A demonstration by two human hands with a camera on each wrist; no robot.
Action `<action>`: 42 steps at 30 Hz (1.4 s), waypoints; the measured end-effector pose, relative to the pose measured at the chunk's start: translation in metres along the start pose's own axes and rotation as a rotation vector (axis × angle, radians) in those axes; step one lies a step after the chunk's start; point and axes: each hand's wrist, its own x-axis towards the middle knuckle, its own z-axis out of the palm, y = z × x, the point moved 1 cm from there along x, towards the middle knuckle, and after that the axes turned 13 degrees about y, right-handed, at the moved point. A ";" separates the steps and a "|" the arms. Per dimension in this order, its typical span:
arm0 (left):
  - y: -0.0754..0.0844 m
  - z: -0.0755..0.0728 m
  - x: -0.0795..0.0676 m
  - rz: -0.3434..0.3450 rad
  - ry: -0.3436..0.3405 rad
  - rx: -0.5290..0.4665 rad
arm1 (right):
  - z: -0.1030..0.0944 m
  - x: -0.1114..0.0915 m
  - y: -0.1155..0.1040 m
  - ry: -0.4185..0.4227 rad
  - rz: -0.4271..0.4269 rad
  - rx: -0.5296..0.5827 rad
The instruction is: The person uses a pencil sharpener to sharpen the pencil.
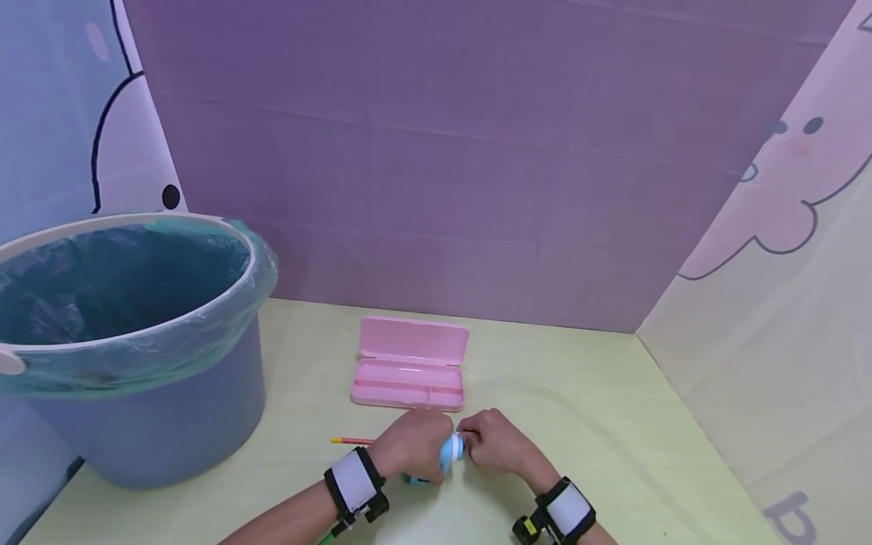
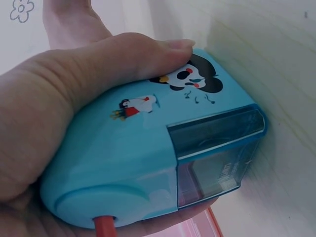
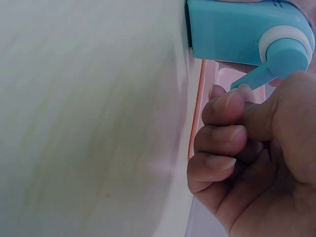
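My left hand [image 1: 417, 445] grips a light-blue crank pencil sharpener [image 2: 133, 153] on the table, thumb across its printed top. A red pencil [image 2: 104, 227] sticks into the hole at the sharpener's front; in the head view its yellow end points left. With curled fingers, my right hand [image 1: 497, 443] pinches the sharpener's crank handle [image 3: 254, 79] between thumb and forefinger, on the side away from the pencil. The sharpener's see-through shavings drawer [image 2: 217, 158] is in place. Just behind the hands lies an open pink pencil case [image 1: 409, 371].
A large blue bin [image 1: 170, 424] lined with a green plastic bag stands at the left. Purple cloth [image 1: 422, 166] hangs behind the pale yellow-green table [image 1: 579, 393], and a printed white cloth [image 1: 783, 341] runs along the right.
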 end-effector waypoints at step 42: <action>0.004 -0.002 -0.004 -0.029 0.091 -0.016 | -0.001 -0.029 -0.015 -0.183 -0.137 0.111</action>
